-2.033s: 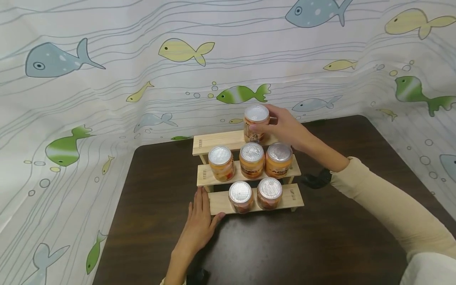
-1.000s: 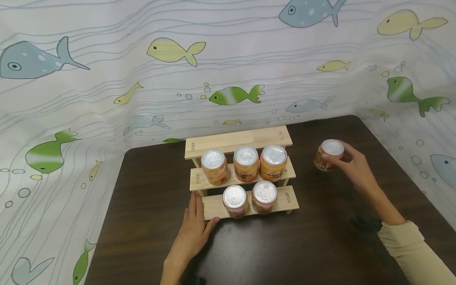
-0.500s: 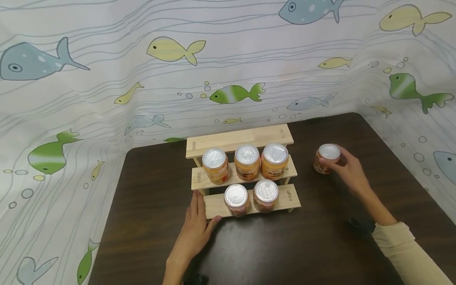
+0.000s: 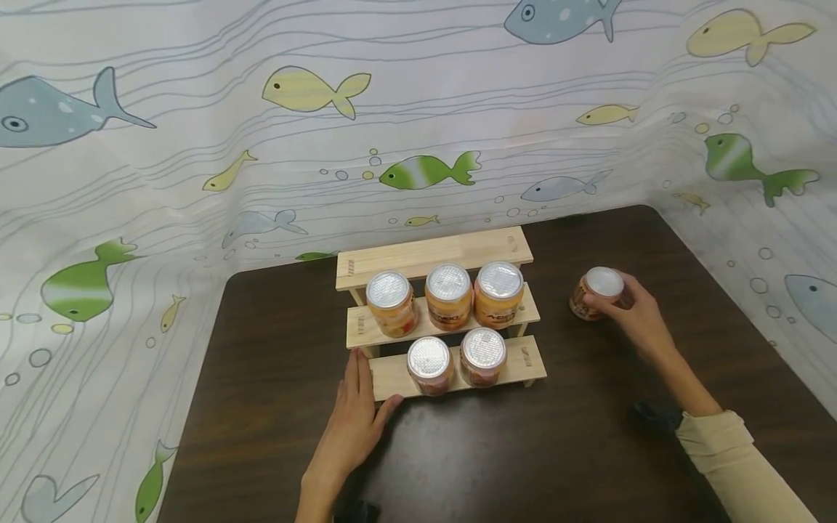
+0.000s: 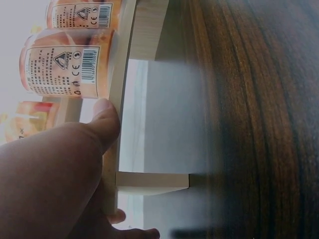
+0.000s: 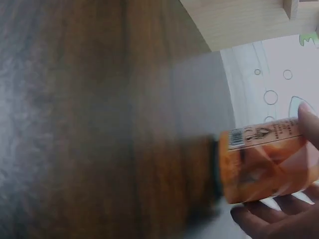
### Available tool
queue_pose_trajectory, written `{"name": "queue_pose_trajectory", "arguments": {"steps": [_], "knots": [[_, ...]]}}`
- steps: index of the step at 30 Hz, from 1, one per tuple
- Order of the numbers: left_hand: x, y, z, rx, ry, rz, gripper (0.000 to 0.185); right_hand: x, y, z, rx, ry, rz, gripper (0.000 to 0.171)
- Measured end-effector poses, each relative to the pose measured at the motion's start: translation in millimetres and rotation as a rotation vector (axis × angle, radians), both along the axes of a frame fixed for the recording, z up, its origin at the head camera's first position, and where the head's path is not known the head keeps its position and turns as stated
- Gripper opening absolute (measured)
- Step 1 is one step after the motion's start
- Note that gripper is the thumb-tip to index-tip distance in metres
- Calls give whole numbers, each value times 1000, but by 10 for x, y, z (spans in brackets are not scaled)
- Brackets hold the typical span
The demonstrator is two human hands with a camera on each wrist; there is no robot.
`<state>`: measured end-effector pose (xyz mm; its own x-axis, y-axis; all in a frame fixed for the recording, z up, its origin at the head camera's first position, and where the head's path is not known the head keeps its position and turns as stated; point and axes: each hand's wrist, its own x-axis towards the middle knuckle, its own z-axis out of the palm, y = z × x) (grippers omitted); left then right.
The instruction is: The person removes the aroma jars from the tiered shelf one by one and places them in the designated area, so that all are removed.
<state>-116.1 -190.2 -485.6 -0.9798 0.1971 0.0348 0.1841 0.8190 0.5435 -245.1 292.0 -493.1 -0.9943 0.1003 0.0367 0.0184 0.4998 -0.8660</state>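
At the right of the table, my right hand (image 4: pixel 637 317) grips a silver-topped can (image 4: pixel 596 293) between thumb and fingers. Its orange, printed side shows in the right wrist view, where the can (image 6: pixel 266 162) has its base close over the dark wood. On the left, my left hand (image 4: pixel 349 414) rests against the left end of a three-step wooden rack (image 4: pixel 392 378), fingers straight along the side. In the left wrist view its thumb (image 5: pixel 106 122) touches the front edge of the lowest board, beside a can (image 5: pixel 67 62).
Three cans (image 4: pixel 447 298) stand on the rack's middle step and two cans (image 4: pixel 483 356) on the lowest. The top step (image 4: pixel 434 254) is bare wood. Behind and beside the dark table (image 4: pixel 275 349) hangs a white curtain (image 4: pixel 445 116) printed with fish.
My right hand has carried the can from the rack's top step to the right and down to the table. The left hand has stayed at the rack's left end.
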Motion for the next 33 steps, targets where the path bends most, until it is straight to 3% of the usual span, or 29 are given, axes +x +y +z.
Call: {"name": "queue_pose_trajectory", "arguments": {"steps": [3,8,14,17,20,33], "knots": [[-5,-14,-2,-8,4,-1,93,27,-52,145,101,46,12,88],[0,-18,-17,-6,12,4,93,169,-273,607,201,142,63,93],[6,-19,-15,2,22,5,93,363,-563,982,-38,137,336,79],[-3,-12,-24,-5,16,6,92,404,-641,1038,-156,125,449,75],[-5,-13,-31,-9,7,11,92,396,-693,1049,-192,94,522,72],[2,-18,-46,-16,-8,15,93,204,-958,922,-248,-30,588,73]]}}
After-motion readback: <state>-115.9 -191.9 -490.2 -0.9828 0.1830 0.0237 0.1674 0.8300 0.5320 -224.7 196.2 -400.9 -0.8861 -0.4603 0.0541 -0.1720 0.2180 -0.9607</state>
